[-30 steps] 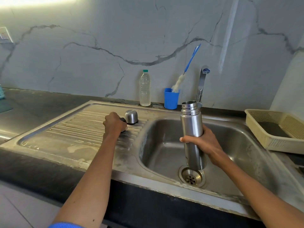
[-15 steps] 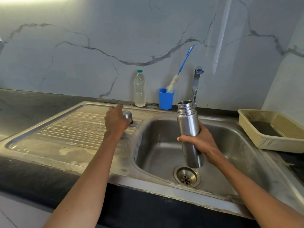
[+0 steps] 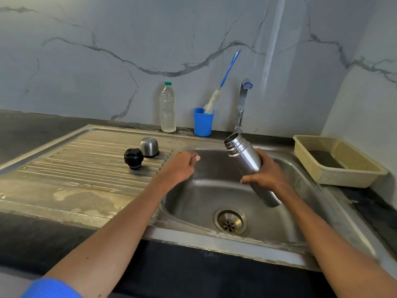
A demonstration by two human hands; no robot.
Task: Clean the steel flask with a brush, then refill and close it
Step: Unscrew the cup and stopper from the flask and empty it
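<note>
My right hand (image 3: 266, 173) grips the open steel flask (image 3: 242, 154) around its middle, over the sink basin (image 3: 300, 190). The flask is tilted with its mouth up and to the left, just under the tap spout (image 3: 241, 112). My left hand (image 3: 179, 168) hovers at the basin's left rim with fingers loosely curled, holding nothing. The black stopper (image 3: 133, 158) and the steel cap (image 3: 149, 146) stand on the drainboard (image 3: 75, 168), left of that hand. The bottle brush (image 3: 223, 84), blue-handled with white bristles, stands in a blue cup (image 3: 203, 122) behind the sink.
A clear plastic water bottle (image 3: 168, 107) with a green cap stands beside the blue cup against the marble wall. A cream plastic basket (image 3: 335, 160) sits on the dark counter right of the sink. The drain (image 3: 229, 220) lies at the basin bottom.
My left hand has left the stopper on the drainboard and moved right to the basin rim. The flask has tipped from upright to leaning left.
</note>
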